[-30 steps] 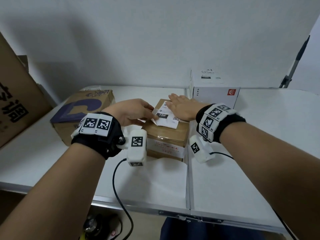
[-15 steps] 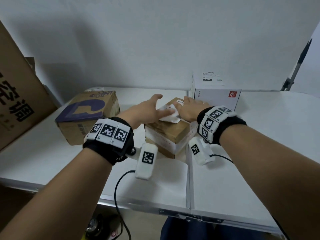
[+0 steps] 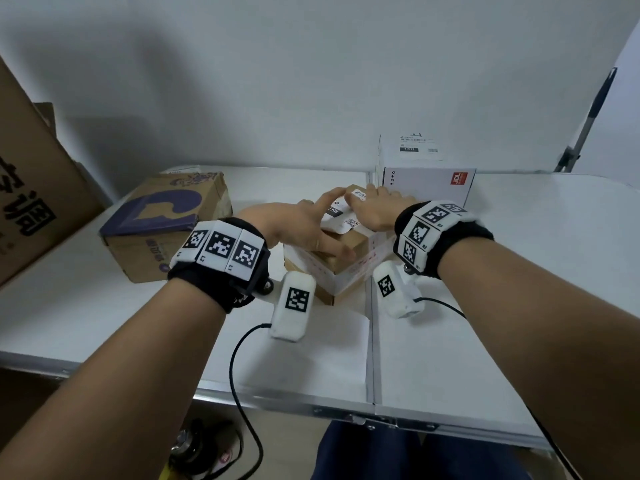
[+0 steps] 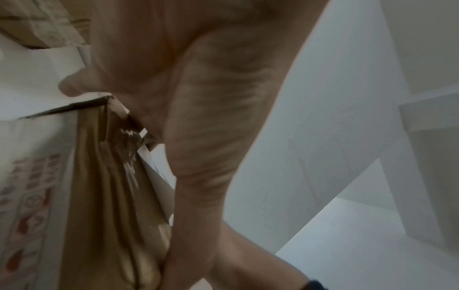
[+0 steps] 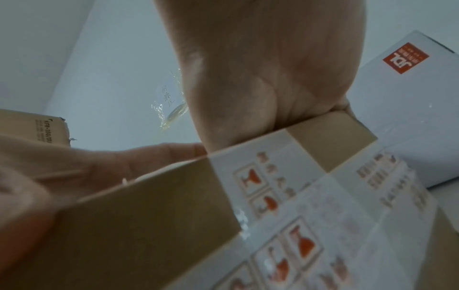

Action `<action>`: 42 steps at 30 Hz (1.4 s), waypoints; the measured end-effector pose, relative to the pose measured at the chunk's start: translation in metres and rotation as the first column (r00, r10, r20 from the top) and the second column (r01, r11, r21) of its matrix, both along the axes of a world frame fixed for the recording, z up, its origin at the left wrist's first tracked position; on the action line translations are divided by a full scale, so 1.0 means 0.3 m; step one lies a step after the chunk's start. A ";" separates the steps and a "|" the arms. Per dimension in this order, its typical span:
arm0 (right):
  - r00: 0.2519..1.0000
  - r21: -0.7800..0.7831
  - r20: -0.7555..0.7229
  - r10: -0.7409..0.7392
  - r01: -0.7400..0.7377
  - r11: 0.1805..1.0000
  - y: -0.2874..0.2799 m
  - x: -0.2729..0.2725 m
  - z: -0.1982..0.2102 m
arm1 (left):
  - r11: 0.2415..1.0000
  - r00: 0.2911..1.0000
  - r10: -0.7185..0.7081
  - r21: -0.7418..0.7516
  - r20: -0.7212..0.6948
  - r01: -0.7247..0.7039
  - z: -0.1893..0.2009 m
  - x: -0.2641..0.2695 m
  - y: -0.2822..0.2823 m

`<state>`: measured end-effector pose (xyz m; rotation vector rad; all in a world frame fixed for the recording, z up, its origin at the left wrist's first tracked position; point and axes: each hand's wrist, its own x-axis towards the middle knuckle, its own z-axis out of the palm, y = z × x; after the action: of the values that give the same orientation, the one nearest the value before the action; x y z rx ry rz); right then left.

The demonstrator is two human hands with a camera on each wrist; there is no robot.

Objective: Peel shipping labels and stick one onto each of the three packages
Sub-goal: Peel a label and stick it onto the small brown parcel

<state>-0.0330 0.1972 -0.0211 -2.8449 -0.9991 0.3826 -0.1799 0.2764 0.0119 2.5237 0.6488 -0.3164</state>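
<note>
A small brown box (image 3: 348,263) sits turned cornerwise in the middle of the white table (image 3: 485,306). A white shipping label (image 3: 341,218) lies on its top. My left hand (image 3: 311,225) reaches across the box with straight fingers, index on the label and thumb flat on the cardboard. My right hand (image 3: 372,207) lies flat on the label's right part. The right wrist view shows its palm (image 5: 261,78) pressed on the box edge (image 5: 149,215). A white box (image 3: 427,185) behind carries a label (image 3: 417,147). A brown and purple box (image 3: 162,220) stands at the left.
A big cardboard carton (image 3: 31,202) leans at the far left. A dark pole (image 3: 588,112) stands at the back right. Cables hang from both wrist units over the table's front edge (image 3: 277,405). A scrap of clear film (image 5: 171,109) lies on the table behind the small box.
The small brown box has been turned from square-on to cornerwise. My left hand moved from the label's left edge up over the box top. My right hand stayed on the label.
</note>
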 end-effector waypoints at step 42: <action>0.959 -0.099 0.009 0.285 -0.282 0.954 0.031 -0.023 0.018 | 0.958 0.989 -0.143 -0.256 -0.037 0.129 0.004 -0.002 0.153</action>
<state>-0.0398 0.2065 -0.0158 -2.7970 -1.4384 0.4339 -0.1805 0.3222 0.0131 2.3242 0.4255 -0.4880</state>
